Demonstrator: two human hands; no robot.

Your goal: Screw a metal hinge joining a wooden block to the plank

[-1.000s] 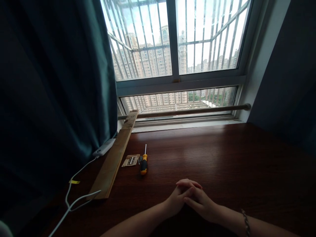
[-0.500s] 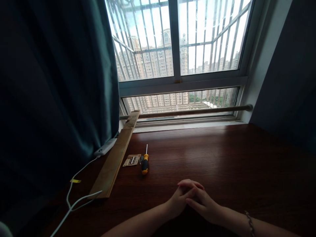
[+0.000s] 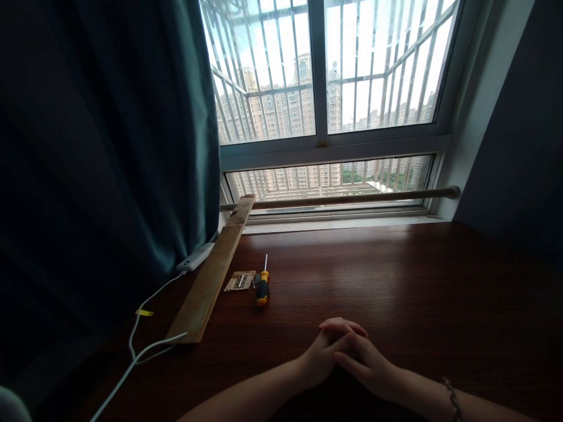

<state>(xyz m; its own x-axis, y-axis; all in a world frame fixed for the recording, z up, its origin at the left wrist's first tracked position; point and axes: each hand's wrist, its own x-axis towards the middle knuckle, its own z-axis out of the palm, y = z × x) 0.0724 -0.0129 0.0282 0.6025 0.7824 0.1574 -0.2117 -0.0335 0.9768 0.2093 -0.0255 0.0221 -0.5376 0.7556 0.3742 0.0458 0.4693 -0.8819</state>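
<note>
Left hand [image 3: 317, 358] and right hand [image 3: 367, 364] rest clasped together, holding nothing. The screwdriver [image 3: 263, 285] lies ahead-left, nearer the left hand, shaft pointing toward the window [image 3: 323, 140].

A dark, glossy wooden table [image 3: 396, 281] runs up to the window sill. On its left part a long wooden plank [image 3: 211, 275] lies slanted, with a small hinge plate [image 3: 240, 281] just beside it and a yellow-handled screwdriver [image 3: 263, 287] next to that. A white cable [image 3: 149, 346] trails off the plank's near end. Clasped hands [image 3: 341, 354] rest on the near edge.
</note>
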